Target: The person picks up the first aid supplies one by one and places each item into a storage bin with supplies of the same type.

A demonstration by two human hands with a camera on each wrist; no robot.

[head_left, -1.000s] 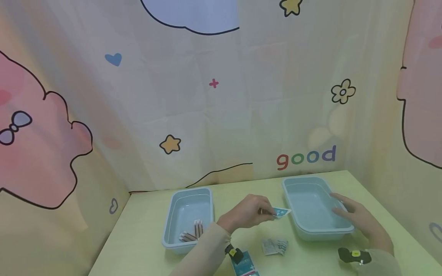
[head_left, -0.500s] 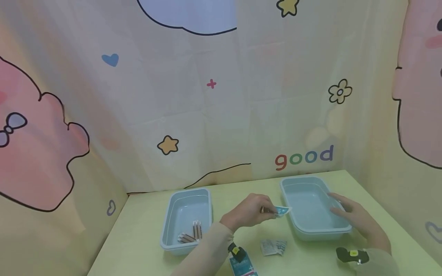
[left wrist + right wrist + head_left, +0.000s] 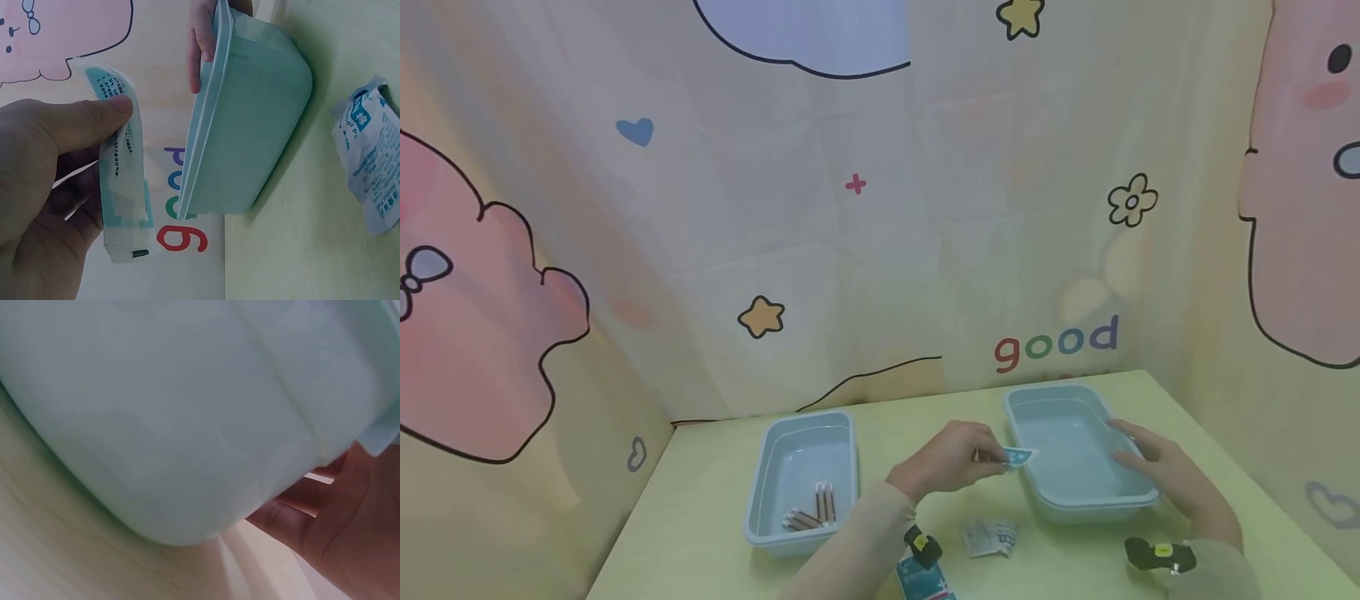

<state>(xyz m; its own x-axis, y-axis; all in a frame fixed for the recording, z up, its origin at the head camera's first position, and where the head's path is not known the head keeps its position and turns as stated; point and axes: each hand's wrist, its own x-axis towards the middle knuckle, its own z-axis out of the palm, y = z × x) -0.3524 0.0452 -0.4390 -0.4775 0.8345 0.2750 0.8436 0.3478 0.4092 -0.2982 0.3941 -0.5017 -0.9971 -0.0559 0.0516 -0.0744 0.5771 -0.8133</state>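
My left hand (image 3: 951, 457) pinches a narrow teal-and-white printed sachet (image 3: 125, 181) between thumb and fingers; it hangs upright in the left wrist view. In the head view the sachet's tip overlaps the left rim of the light-blue plastic tub (image 3: 1071, 454) on the right. My right hand (image 3: 1180, 471) grips that tub's right rim, with some fingers over the edge and others against the outer wall (image 3: 187, 425) in the right wrist view. On the table before the tub lies a crumpled white packet (image 3: 988, 538) with blue print.
At left stands another light-blue tub (image 3: 758, 492), holding several brown sticks with white ends (image 3: 823, 504). A teal printed packet (image 3: 925, 579) lies at the front edge of view, partly under my left wrist. A printed curtain (image 3: 850, 250) surrounds the pale green table (image 3: 677, 517).
The left hand has moved slightly right with the sachet, whose tip now overlaps the right tub's rim. The right hand keeps its grip. The head view has turned a little to the right.
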